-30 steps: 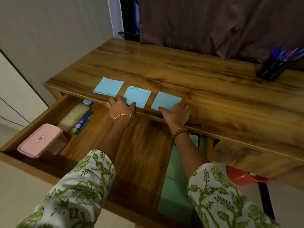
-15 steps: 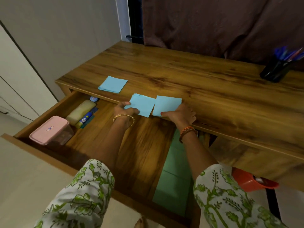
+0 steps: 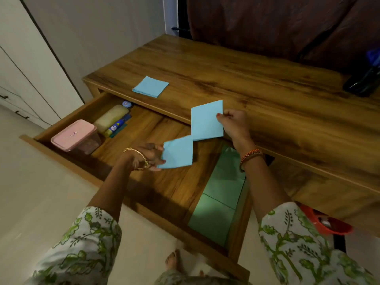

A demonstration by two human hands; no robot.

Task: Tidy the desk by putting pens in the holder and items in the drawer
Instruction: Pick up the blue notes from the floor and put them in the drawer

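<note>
a person in green-leaf print sleeves stands at an open drawer point(image 3: 144, 128) of a wooden counter point(image 3: 257, 95), a square of light blue paper in each of the two hands. the right hand point(image 3: 234, 125) pinches one blue sheet point(image 3: 206, 120) by its right edge and holds it up over the counter's front lip. the left hand point(image 3: 149, 156), lower and over the drawer, grips a second blue sheet point(image 3: 177, 154) at its left side; the corners of the two sheets seem to meet, though it is hard to tell whether they touch. a third blue square point(image 3: 150, 86) lies flat on the counter near its left end, well apart from both hands. inside the drawer, a pink lidded box point(image 3: 74, 134) sits at the left, with a pale tube point(image 3: 111, 118) and a small bottle point(image 3: 116, 127) just beside it, and green paper point(image 3: 220, 194) lines the right side. a dark pen holder point(image 3: 364, 83) stands at the counter's far right.
</note>
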